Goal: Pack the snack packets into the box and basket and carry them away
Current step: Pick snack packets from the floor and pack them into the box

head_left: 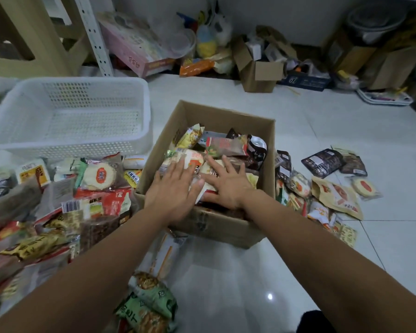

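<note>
Head view: cardboard box (228,233) at frame centre on the tiled floor, one corner pointing to 12 o'clock, filled with snack packets (226,145) lying at mixed angles. Left hand (172,191) and right hand (226,185) — both flat, fingers spread, palms down, gripping nothing — press on the packets at the box's near side. White basket (120,145) at 10 o'clock, long axis running left-right; loose packets (58,207) heaped at 9 o'clock, more (334,195) scattered at 3 o'clock.
</note>
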